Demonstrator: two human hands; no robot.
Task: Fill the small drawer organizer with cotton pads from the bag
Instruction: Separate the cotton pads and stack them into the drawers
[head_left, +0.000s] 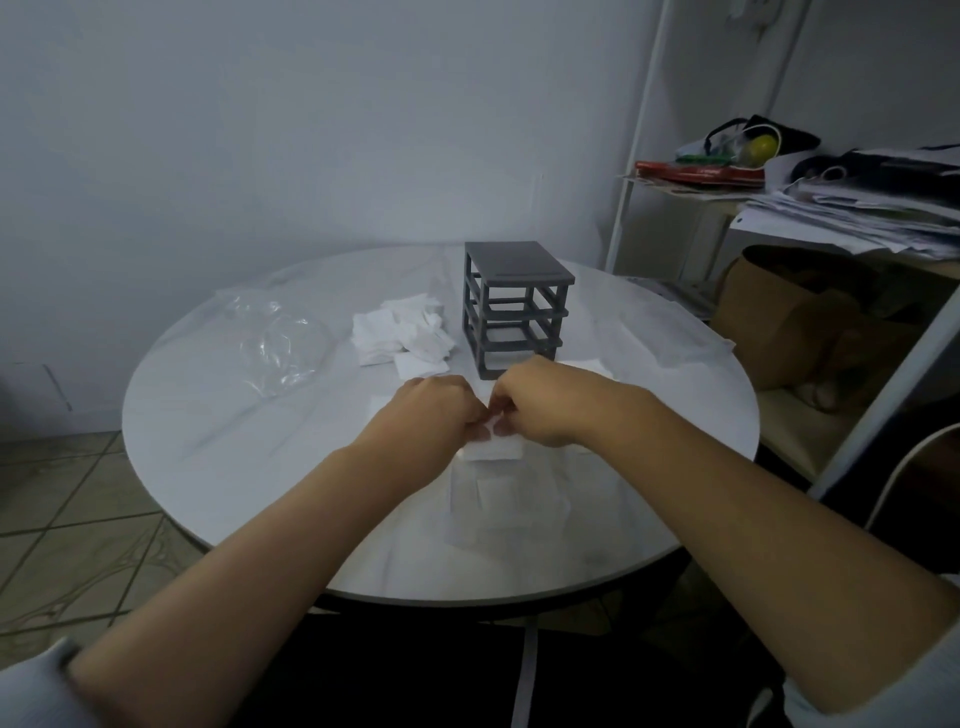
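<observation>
The grey frame of the drawer organizer (514, 306) stands at the far middle of the round white table (218, 467), its slots without drawers. To its left lies a loose pile of white cotton pads (400, 335). A crumpled clear plastic bag (275, 343) lies further left. My left hand (431, 410) and my right hand (535, 405) meet in front of the frame, fingertips pinching a small stack of cotton pads (496, 447). Right under the hands stands a clear drawer (506, 501), hard to make out. Single pads lie near the hands.
A white shelf unit (639, 171) at the right holds papers, a red folder and bags. Below it sits a brown paper bag (795, 322). A chair back (893, 467) shows at the right table edge. Tiled floor lies to the left.
</observation>
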